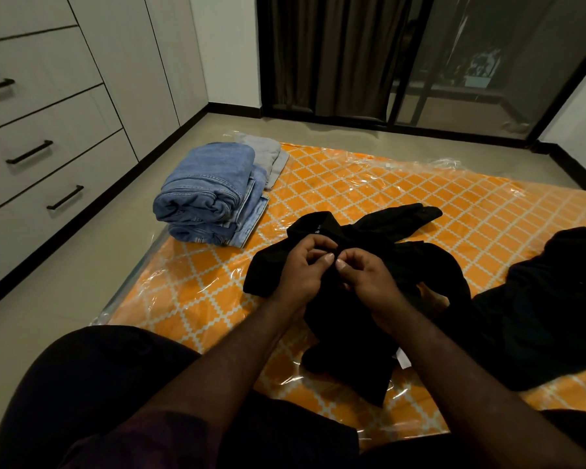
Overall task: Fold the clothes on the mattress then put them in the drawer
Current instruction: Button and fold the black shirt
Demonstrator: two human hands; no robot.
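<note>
A crumpled black garment [362,319] lies in front of me on the orange patterned mattress [403,194], which is wrapped in clear plastic. My left hand [301,269] and my right hand [362,275] meet at its upper middle, both pinching the black fabric between thumb and fingers. A second black garment [548,313] lies unfolded at the right. Folded blue jeans [210,194] are stacked at the mattress's far left corner, with a folded grey garment [268,157] behind them. White drawers with black handles [31,152] line the left wall.
My dark-clothed legs [92,384] fill the lower part of the view. Grey floor tiles [92,265] run between mattress and drawers. A dark curtain [329,52] and glass sliding door [487,62] stand at the back.
</note>
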